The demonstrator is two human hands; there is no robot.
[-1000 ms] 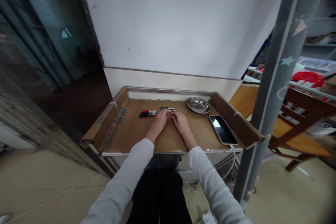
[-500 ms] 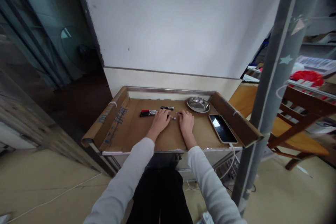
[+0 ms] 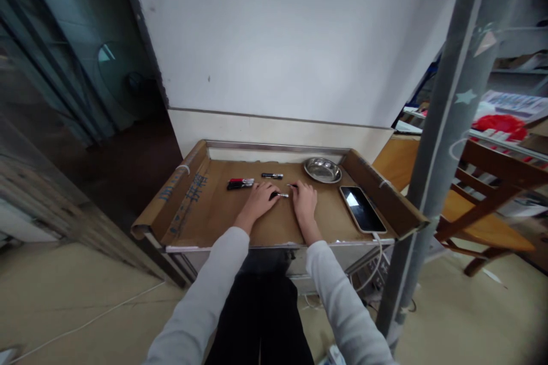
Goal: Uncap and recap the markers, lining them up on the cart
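My left hand [image 3: 259, 199] is closed over the cardboard-covered tabletop [image 3: 214, 222]. From its thumb side a short black pen part with a clear, silvery end [image 3: 281, 195] points to the right, toward my other hand. My right hand [image 3: 305, 201] rests close by with its fingers curled in. A small, thin dark piece [image 3: 291, 185] pokes out at its fingertips, too small to name. Left of my left hand lie red and black pens [image 3: 240, 183] side by side. Beyond both hands is a black pen-like piece [image 3: 272, 175] with a clear end.
A round metal dish [image 3: 323, 171] stands at the back right. In front of it lies a phone [image 3: 363, 209] with a white cable [image 3: 380, 251]. Raised cardboard sides [image 3: 173, 194] border the table. A grey post [image 3: 445, 125] and a wooden chair [image 3: 483, 211] are at the right.
My left hand has shifted slightly left and toward me, and more of the pen part shows from it. My right hand has barely moved.
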